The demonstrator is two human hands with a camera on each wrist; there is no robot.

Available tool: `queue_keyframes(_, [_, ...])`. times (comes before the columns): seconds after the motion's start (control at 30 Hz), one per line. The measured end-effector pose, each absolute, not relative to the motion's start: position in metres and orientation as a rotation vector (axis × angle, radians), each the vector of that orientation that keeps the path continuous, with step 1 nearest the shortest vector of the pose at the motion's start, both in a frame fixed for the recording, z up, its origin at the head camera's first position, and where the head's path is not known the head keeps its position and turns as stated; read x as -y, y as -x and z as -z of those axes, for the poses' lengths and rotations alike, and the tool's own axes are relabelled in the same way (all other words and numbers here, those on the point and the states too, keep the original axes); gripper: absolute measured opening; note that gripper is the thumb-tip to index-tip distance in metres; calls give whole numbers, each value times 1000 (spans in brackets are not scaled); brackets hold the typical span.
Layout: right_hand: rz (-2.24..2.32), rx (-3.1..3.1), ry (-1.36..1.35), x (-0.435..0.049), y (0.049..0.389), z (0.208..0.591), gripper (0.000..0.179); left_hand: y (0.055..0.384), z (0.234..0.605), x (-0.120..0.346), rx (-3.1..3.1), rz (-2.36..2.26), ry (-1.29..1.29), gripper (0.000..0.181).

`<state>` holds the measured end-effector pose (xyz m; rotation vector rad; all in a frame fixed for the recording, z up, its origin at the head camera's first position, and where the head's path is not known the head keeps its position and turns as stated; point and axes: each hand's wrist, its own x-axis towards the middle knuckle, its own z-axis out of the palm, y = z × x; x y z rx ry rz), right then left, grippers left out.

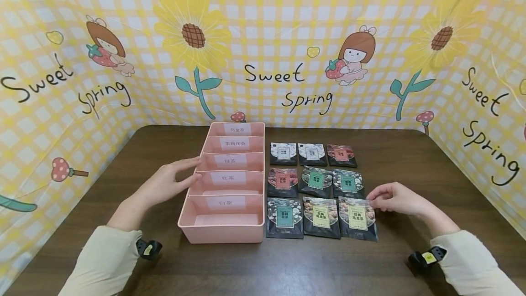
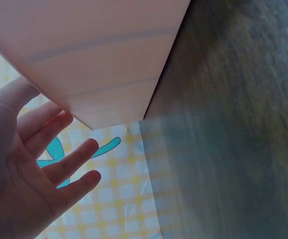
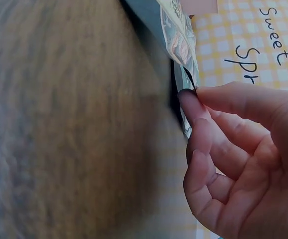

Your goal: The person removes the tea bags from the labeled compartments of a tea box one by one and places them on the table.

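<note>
My right hand (image 1: 400, 200) pinches the upper right edge of a dark tea bag packet (image 1: 357, 225) with a pale yellow label, at the front right of the rows. In the right wrist view thumb and forefinger meet on the packet's edge (image 3: 176, 37), and that edge is raised off the table. My left hand (image 1: 166, 182) touches the left rim of a pink divided box (image 1: 222, 235), its fingers spread and fairly straight. Beneath that rim, the left wrist view shows the box's plain side wall (image 2: 104, 64).
Labelled compartments run front to back in the box. Right of it lie several other packets in rows, such as a teal-labelled one (image 1: 285, 220), another yellow-labelled one (image 1: 322, 218) and a red-labelled one (image 1: 342, 155). A checked cloth (image 1: 271, 26) surrounds the brown table (image 1: 312, 268).
</note>
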<state>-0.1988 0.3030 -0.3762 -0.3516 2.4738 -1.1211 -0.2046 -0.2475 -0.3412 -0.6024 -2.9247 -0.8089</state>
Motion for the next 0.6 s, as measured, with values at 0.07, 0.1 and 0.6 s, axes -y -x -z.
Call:
queue_keyframes(0.07, [1111, -2481, 352, -302, 199, 377, 30, 205, 341, 247, 2923, 809, 604, 51])
queue_keyframes(0.1, [1104, -2484, 352, -302, 199, 377, 30, 205, 341, 247, 2922, 808, 605, 51])
queue_keyframes(0.6, [1072, -2551, 463, -303, 201, 381, 25, 205, 341, 248, 2917, 792, 608, 51])
